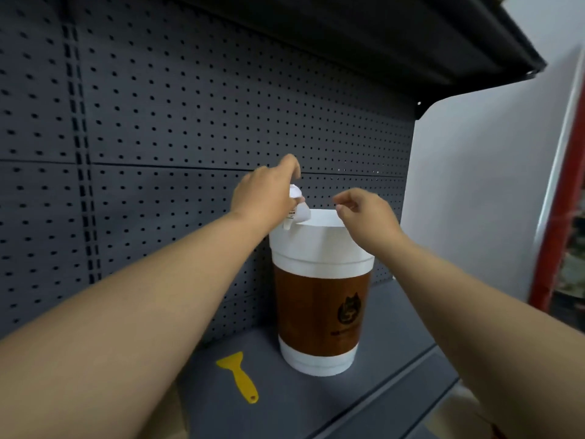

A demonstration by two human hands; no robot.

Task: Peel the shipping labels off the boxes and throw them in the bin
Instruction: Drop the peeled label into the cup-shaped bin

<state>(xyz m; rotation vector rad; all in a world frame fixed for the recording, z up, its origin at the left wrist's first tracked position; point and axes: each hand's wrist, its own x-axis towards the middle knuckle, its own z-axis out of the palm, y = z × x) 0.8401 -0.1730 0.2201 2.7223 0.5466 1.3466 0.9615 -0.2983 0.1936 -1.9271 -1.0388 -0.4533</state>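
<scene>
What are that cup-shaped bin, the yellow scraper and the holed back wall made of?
Cup-shaped bin: probably plastic, smooth white with a glossy brown band bearing a printed logo; it could be coated card. Yellow scraper: likely moulded plastic, one even colour with a hanging hole. Pegboard back wall: seemingly painted sheet metal, matt dark grey with punched holes.

Dim, even indoor light; brightest area white wall at right. Upper shelf dark, in shade. Soft shadows only, no glare. Overall softness, slight motion blur on hands. Wide-angle distortion bends pegboard lines and stretches forearms at lower edges. Right edge smeared.
</scene>
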